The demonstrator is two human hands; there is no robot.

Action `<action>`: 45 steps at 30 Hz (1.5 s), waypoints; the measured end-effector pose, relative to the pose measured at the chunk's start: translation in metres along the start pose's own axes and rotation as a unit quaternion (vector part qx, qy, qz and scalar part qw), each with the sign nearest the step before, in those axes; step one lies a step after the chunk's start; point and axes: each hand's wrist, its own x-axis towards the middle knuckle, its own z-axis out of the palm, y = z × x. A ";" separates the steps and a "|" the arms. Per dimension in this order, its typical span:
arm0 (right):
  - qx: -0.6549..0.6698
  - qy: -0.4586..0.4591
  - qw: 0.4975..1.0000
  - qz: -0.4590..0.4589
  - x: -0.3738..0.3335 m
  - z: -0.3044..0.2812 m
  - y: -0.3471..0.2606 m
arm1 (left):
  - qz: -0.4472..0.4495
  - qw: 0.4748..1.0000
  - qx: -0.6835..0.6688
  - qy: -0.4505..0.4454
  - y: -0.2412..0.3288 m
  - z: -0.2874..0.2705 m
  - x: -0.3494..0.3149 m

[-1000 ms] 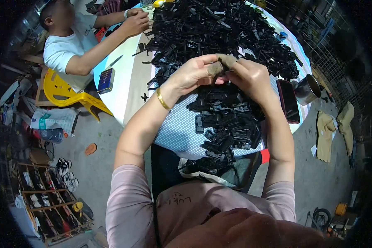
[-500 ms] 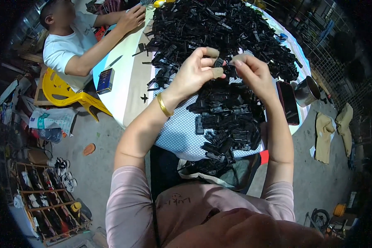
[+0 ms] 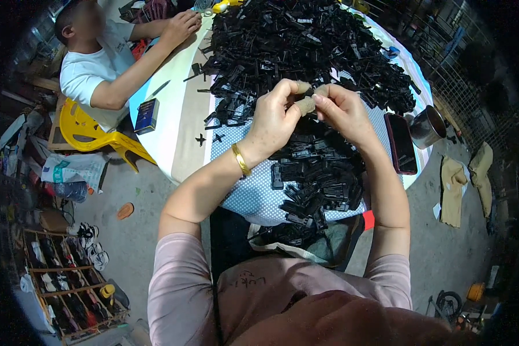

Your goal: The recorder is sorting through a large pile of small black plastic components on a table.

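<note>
My left hand [image 3: 277, 115] and my right hand [image 3: 343, 109] meet above the table, fingertips pinched together on a small black plastic part [image 3: 309, 92]. Tan finger guards cover several fingertips. A gold bangle [image 3: 240, 160] circles my left wrist. Under my hands lies a big heap of black plastic parts [image 3: 305, 46], and a smaller pile [image 3: 317, 184] sits near the table's front edge on a blue dotted cloth [image 3: 245, 196].
Another person in a white shirt [image 3: 89, 69] sits at the table's left on a yellow chair [image 3: 92, 132]. A dark phone [image 3: 402, 143] and a metal cup [image 3: 428, 127] are at the right. A small blue box [image 3: 147, 115] lies left. An open bag [image 3: 305, 242] hangs below the table edge.
My hands have risen slightly and closed together, fingertips now pinching the black part between them. The other person's hand has shifted a little.
</note>
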 end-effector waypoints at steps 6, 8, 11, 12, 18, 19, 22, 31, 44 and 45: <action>0.057 -0.031 0.998 0.007 -0.004 0.002 -0.004 | 0.167 0.966 0.182 0.070 0.006 0.003 -0.007; 0.058 -0.026 0.998 -0.006 -0.001 0.004 0.004 | 0.172 0.965 0.185 0.067 0.008 0.004 -0.007; 0.063 -0.001 0.998 -0.021 0.000 0.003 0.002 | 0.049 0.997 0.023 0.057 0.007 0.007 -0.001; 0.068 0.020 0.997 -0.025 0.000 0.003 0.000 | 0.052 0.995 -0.084 0.031 0.006 0.007 0.003; 0.035 0.058 0.991 -0.111 0.000 -0.001 0.000 | -0.154 0.865 -0.477 -0.018 0.003 -0.016 0.019; -0.004 0.072 0.985 -0.156 0.000 -0.003 0.000 | -0.172 0.856 -0.488 -0.016 0.002 -0.016 0.017; -0.061 0.095 0.968 -0.225 -0.001 -0.002 -0.004 | -0.190 0.871 -0.448 -0.067 -0.003 -0.021 0.015; 0.006 0.090 0.996 -0.023 -0.001 0.001 0.001 | -0.023 0.976 -0.152 -0.154 0.010 -0.002 0.000; 0.180 0.007 0.982 0.053 -0.002 -0.003 -0.005 | -0.025 0.975 -0.204 -0.080 0.012 -0.002 0.008; 0.159 0.000 0.986 0.053 -0.002 -0.003 -0.004 | -0.024 0.975 -0.205 -0.080 0.014 -0.002 0.007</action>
